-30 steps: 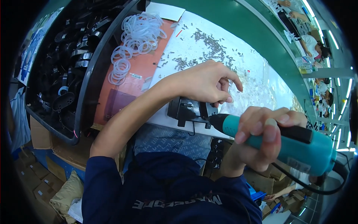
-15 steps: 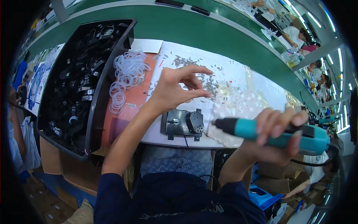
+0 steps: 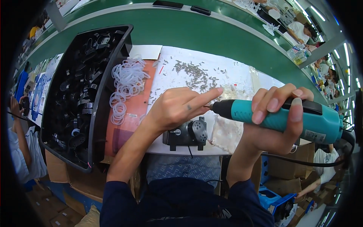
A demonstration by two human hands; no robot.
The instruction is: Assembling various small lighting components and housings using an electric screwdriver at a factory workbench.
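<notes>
My right hand (image 3: pixel 281 108) is wrapped around a teal electric screwdriver (image 3: pixel 242 111) with a black nose, held level over the right side of the work surface. The bit points left and meets the fingertips of my left hand (image 3: pixel 176 108). Those fingers are pinched together; whatever lies between them is too small or hidden to make out. Just below my left hand sits a black fixture (image 3: pixel 177 139) with a metal peg, bearing a round black part (image 3: pixel 200 131) dotted with holes. Small metal screws (image 3: pixel 196 75) are scattered beyond my hands.
A large black bin (image 3: pixel 92 128) full of black parts stands at the left. Beside it, translucent rings (image 3: pixel 130 77) are heaped on an orange-red mat (image 3: pixel 130 130). A clear plastic bag (image 3: pixel 226 132) lies under the screwdriver. The cord (image 3: pixel 314 164) trails right. Other people work nearby.
My left hand has closed from a wide curve into a pinch and moved to the bit. The screwdriver has come left and slightly up to meet it.
</notes>
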